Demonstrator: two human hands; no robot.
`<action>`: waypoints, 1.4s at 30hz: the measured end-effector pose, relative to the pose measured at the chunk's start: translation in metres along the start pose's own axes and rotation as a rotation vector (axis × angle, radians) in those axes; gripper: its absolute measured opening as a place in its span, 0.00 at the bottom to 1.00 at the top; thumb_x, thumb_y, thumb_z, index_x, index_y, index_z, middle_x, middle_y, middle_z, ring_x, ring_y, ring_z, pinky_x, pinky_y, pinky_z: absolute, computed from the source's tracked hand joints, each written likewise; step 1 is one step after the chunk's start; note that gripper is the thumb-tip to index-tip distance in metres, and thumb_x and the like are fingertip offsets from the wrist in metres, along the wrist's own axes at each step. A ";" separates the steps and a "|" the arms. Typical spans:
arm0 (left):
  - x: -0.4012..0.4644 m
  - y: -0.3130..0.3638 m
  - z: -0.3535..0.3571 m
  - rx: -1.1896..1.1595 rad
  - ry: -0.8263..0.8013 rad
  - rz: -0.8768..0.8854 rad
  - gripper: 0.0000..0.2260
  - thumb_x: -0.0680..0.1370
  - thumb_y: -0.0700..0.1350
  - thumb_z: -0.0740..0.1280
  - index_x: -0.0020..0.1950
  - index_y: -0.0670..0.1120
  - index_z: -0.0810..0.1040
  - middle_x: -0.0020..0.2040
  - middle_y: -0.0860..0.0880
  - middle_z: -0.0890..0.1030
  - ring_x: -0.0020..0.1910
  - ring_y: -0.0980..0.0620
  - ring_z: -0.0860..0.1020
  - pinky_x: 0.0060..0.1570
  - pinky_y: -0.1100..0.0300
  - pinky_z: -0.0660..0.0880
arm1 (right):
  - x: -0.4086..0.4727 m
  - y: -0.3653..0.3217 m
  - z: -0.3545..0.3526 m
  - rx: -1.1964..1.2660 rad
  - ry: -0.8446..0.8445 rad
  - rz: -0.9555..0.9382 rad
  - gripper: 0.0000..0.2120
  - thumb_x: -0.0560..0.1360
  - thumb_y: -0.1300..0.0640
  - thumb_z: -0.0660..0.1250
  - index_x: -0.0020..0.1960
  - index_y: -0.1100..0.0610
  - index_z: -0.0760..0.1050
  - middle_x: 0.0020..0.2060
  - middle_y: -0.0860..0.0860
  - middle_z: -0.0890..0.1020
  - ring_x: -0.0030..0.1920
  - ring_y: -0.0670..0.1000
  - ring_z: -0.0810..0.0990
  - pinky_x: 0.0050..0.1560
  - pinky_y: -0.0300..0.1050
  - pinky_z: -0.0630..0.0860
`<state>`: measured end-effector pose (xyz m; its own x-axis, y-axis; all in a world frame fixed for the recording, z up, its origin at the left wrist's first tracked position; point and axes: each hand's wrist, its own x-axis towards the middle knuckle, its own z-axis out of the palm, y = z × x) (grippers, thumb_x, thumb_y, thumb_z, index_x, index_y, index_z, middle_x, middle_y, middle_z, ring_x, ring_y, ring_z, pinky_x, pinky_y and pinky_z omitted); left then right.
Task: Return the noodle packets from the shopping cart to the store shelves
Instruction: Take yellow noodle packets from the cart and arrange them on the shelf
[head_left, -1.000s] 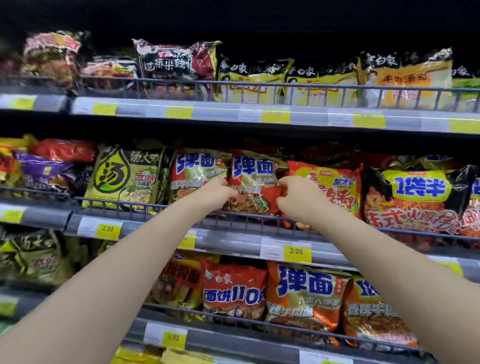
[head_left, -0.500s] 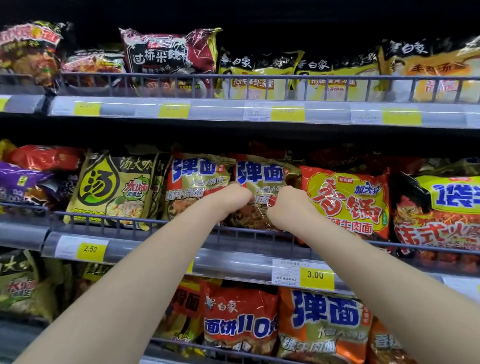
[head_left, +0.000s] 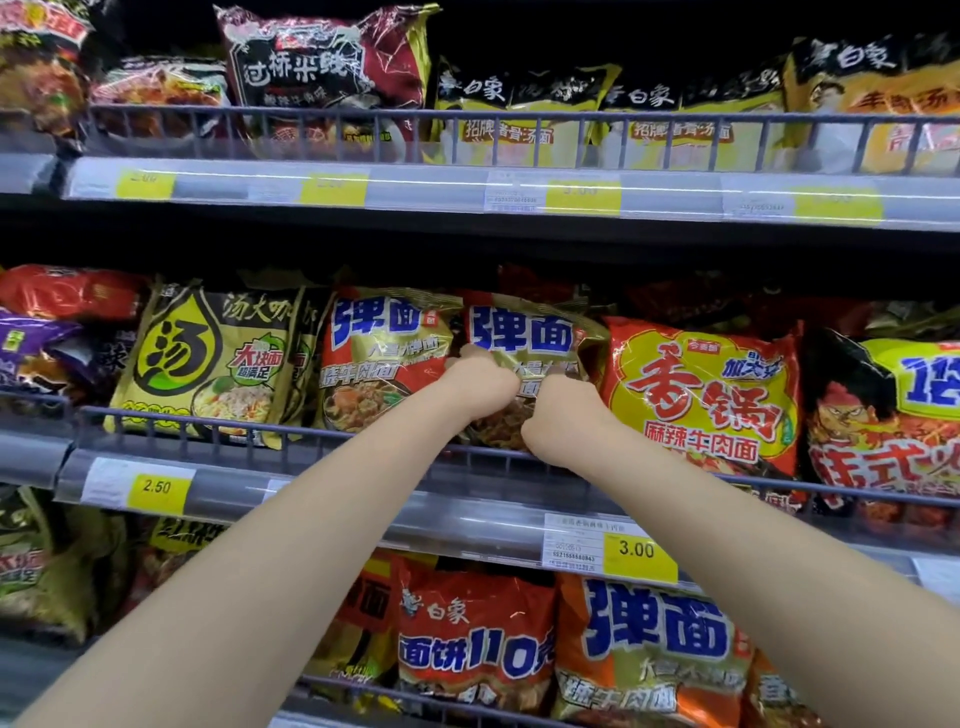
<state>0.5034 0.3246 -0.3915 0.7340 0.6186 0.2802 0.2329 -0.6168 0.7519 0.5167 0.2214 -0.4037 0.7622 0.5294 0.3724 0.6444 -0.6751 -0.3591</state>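
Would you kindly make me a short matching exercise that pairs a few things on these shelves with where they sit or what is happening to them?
Things:
1. gold noodle packet
2. red and yellow packet
3. 2.50 price tag
4. black and red packet

Places or states:
A. on the top shelf
B. gripped by the left hand and the right hand
C. on the middle shelf's front edge, left side
D. just right of the gripped one

Pairs: 1-B, 2-D, 3-C, 4-A

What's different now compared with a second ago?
The left hand and right hand have drawn closer together on the noodle packet, pushing it in behind the shelf rail. Both still grip it. The neighbouring packets haven't moved.
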 end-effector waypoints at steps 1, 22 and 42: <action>-0.002 -0.002 -0.001 -0.003 0.001 0.020 0.27 0.78 0.42 0.58 0.74 0.39 0.52 0.70 0.39 0.64 0.63 0.44 0.69 0.49 0.58 0.70 | 0.003 0.001 0.000 -0.020 0.005 0.010 0.23 0.76 0.63 0.60 0.68 0.71 0.60 0.56 0.61 0.76 0.49 0.58 0.77 0.39 0.43 0.70; -0.035 -0.030 -0.047 0.048 0.067 0.420 0.07 0.75 0.43 0.64 0.51 0.49 0.80 0.40 0.53 0.78 0.35 0.57 0.74 0.32 0.67 0.68 | 0.012 -0.008 -0.015 -0.296 0.015 0.010 0.10 0.77 0.62 0.57 0.37 0.62 0.66 0.36 0.55 0.70 0.34 0.52 0.70 0.31 0.41 0.68; 0.024 -0.109 -0.117 0.132 0.266 -0.013 0.06 0.73 0.40 0.62 0.47 0.39 0.74 0.40 0.45 0.75 0.36 0.48 0.72 0.37 0.58 0.70 | 0.032 -0.079 0.029 0.339 -0.112 -0.096 0.09 0.75 0.64 0.57 0.36 0.59 0.64 0.28 0.52 0.67 0.28 0.50 0.66 0.31 0.42 0.66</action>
<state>0.4211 0.4636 -0.3975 0.5414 0.7219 0.4310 0.3345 -0.6552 0.6774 0.4917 0.3064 -0.3879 0.6873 0.6475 0.3292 0.6827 -0.4211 -0.5971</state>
